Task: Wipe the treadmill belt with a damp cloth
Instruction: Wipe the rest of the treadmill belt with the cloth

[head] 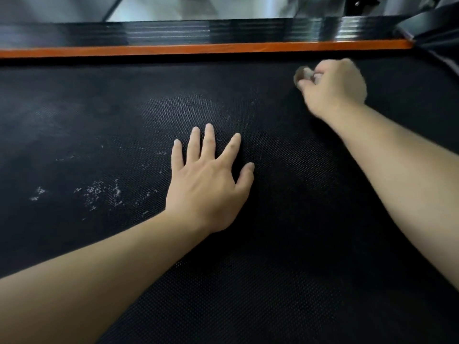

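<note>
The right hand (332, 88) is curled into a loose fist round a small grey wad, the cloth (304, 75), of which only a bunched end shows past the fingers; it is blurred. The hand sits low over the far right part of the treadmill belt (298, 244), but whether the cloth touches the surface cannot be told.

The left hand (211, 180) lies flat on the middle of the belt, fingers straight and spread, holding nothing. It looks like a brace for the reach.

The cloth seems soft, light and easily crushed, so a full-fist hold with a pad of fabric left out under the fingers should suit it; damp, it may drag on the belt's fine dimpled texture. The belt itself looks firm and grippy, not slippery.

White specks of lint (99, 192) are scattered on the belt to the left of the flat hand, well apart from the cloth. Beyond the belt runs an orange strip (198, 49), then a glossy black ribbed side rail (173, 31).
</note>
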